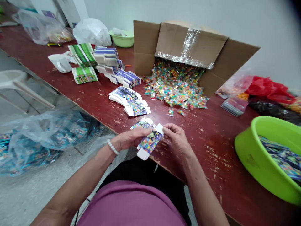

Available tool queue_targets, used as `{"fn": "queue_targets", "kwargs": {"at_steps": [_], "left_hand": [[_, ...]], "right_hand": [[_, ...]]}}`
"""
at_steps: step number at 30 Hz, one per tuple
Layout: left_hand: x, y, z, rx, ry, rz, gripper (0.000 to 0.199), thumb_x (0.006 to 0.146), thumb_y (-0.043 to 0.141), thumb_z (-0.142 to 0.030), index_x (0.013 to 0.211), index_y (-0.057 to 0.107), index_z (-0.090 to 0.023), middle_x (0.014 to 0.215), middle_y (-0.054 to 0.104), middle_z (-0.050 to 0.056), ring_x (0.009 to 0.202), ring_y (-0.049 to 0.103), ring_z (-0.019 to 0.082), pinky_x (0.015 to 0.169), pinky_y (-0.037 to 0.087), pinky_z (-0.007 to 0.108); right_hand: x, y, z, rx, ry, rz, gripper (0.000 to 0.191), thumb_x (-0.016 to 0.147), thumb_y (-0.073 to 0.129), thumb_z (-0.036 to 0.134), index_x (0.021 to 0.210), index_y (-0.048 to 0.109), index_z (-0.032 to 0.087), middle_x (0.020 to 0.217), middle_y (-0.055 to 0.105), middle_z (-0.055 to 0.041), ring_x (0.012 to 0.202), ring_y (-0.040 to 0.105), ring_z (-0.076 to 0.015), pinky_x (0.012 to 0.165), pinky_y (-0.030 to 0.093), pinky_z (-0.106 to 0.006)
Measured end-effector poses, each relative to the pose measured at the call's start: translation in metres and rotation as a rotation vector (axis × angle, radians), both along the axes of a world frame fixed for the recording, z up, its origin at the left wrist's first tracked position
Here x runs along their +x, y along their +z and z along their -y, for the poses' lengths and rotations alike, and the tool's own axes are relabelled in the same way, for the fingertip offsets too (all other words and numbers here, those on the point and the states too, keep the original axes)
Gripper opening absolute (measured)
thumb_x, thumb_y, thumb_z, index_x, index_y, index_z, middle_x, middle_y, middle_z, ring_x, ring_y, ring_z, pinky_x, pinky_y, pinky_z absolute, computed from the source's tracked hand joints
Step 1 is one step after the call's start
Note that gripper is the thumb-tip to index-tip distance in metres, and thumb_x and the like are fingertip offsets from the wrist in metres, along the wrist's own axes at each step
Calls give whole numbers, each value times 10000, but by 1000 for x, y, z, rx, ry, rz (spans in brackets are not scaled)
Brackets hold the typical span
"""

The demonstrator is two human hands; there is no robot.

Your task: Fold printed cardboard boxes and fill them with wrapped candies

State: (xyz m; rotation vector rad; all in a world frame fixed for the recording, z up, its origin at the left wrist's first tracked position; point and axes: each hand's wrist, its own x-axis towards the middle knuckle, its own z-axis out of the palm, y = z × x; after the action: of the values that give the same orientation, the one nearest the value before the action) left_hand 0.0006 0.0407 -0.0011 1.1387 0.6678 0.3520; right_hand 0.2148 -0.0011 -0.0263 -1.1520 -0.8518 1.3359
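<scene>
A small printed carton (150, 142) with white flaps is between my two hands, over the table's front edge. My left hand (133, 138), with a beaded bracelet at the wrist, has its fingers closed on the carton's left side. The fingers of my right hand (176, 136) pinch the white flap at its upper right end. Just behind my left fingers, another flat carton (143, 123) lies on the table. Farther back is a fanned stack of flat cartons (129, 99). Wrapped candies (176, 91) spill from an open cardboard box (190, 44).
Bundled cartons (109, 61) and a white mug (60, 62) stand at the back left of the red table (202, 128). A green tub (249, 150) of printed packets is at the right. Plastic bags (47, 131) lie low at the left.
</scene>
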Motion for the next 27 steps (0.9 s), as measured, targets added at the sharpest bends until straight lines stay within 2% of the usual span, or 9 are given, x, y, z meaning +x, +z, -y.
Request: {"fn": "queue_targets", "kwargs": {"at_steps": [2,5,12,15,17,20,22,25,27], "left_hand": [[2,1,13,-299,-183,182,547,744,725,-581,1042,703,-122,911,745,131,824,718,273,783,548,398],[5,-2,28,-424,-165,256,556,669,824,-511,1053,710,-126,857,740,98,709,727,232,678,565,324],[7,-3,41,-317,30,147,411,700,838,-414,941,702,-110,742,713,66,558,689,169,521,540,236],[9,-1,42,-274,150,122,384,703,845,-372,938,672,-122,747,721,69,570,682,167,535,569,264],[11,0,42,-261,268,123,388,688,858,-343,946,647,-144,743,715,49,591,674,167,541,585,290],[16,-1,41,-237,325,129,404,674,867,-354,928,624,-153,709,688,25,584,649,157,528,577,287],[19,-4,39,-196,305,126,395,696,851,-369,931,629,-143,738,686,28,615,647,143,582,575,272],[19,-10,38,-31,336,84,386,740,820,-342,1015,636,-144,931,702,49,818,676,154,753,568,261],[18,-13,40,91,400,47,447,763,796,-326,1131,591,-179,1035,691,49,905,679,178,800,568,291]], "right_hand": [[-6,8,5,26,60,-17,227,697,833,358,803,713,197,611,594,43,523,468,-90,499,367,-211],[-11,14,11,48,100,-24,194,727,821,341,808,717,200,652,617,33,551,484,-93,527,387,-214],[-16,18,17,47,71,-58,216,776,802,371,914,730,221,750,645,22,571,503,-78,531,424,-194],[-22,24,23,39,67,-131,310,818,763,417,1076,709,253,874,676,5,620,551,-79,569,476,-192],[-28,25,29,0,136,-177,380,806,774,407,1143,682,259,930,690,-14,656,592,-101,595,520,-220],[-37,21,35,-94,255,-225,359,799,771,414,1086,683,216,724,653,0,548,570,-129,521,534,-276],[-40,16,35,-94,192,-178,314,800,759,440,976,700,188,629,609,17,495,534,-123,485,511,-271],[-38,12,31,-38,5,0,279,782,769,435,843,722,167,722,673,-13,584,579,-127,569,516,-258],[-35,13,28,-25,-36,65,276,795,753,435,832,727,163,792,705,-33,660,613,-144,635,524,-268]]}}
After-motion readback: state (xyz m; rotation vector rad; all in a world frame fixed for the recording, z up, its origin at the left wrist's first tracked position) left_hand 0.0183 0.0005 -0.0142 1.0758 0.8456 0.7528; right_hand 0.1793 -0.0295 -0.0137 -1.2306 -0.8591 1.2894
